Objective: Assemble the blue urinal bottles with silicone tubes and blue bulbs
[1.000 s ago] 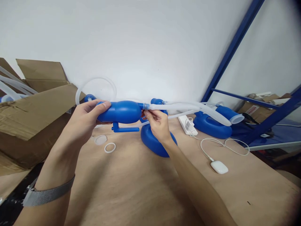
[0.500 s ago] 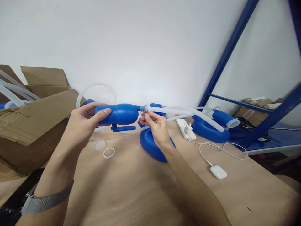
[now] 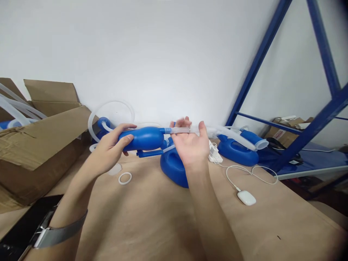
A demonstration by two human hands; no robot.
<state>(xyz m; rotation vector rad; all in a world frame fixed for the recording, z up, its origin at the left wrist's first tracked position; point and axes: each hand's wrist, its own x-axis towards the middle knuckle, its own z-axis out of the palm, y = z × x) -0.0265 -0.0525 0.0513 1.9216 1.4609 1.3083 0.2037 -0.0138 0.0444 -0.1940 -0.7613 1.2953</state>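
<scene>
In the head view, my left hand (image 3: 110,150) is closed around a blue bottle-shaped plastic piece (image 3: 145,138), held level above the table with its blue strap-like tab hanging underneath. A translucent tube (image 3: 179,129) runs from its narrow spout to the right. My right hand (image 3: 191,145) is open, palm up and fingers spread, with the tube lying across it. A small metal clamp (image 3: 189,129) sits around the tube above this palm. Behind my right wrist, a blue plastic container (image 3: 174,168) stands on the table, partly hidden.
A white ring (image 3: 125,178) and a translucent cap (image 3: 115,169) lie on the brown-covered table (image 3: 152,221). An open cardboard box (image 3: 46,145) stands left. Rightward are a power strip (image 3: 215,154), another blue container (image 3: 237,152), a white corded device (image 3: 246,198) and a blue rack (image 3: 255,69).
My right hand has let go of its pinch at the clamp and opened, palm up, under the tube. The clamp now sits farther along the tube from the spout. The blue piece moved slightly right.
</scene>
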